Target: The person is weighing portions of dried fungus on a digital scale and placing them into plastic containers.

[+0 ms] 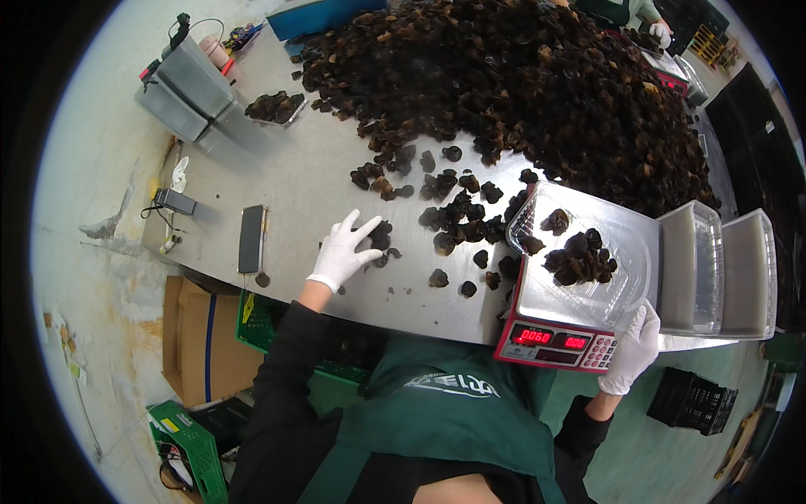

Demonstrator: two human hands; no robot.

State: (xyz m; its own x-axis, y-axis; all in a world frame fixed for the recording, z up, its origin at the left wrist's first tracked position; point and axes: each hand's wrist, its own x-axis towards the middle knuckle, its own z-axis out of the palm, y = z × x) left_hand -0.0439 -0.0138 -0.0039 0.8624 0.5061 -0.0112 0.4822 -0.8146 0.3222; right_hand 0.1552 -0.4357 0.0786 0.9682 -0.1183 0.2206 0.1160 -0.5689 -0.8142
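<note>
My left hand (342, 252), in a white glove, reaches over the steel table with its fingers spread. Its fingertips are at a small clump of dark wood ear mushrooms (382, 235). At the right stands a red digital scale (550, 344) with a lit display. A clear plastic tray (625, 290) lies on its steel pan, with a cluster of wood ear mushrooms (581, 259) in it. My gloved right hand (634, 349) is at the near right corner of the scale, its fingers closed on the tray's edge.
A large heap of wood ear mushrooms (504, 84) covers the far side of the table. Stacked clear trays (693, 269) stand right of the scale. A phone (251, 239), a filled tray (275, 109) and grey containers (185, 88) are at the left. Another person's gloved hand (661, 35) shows far right.
</note>
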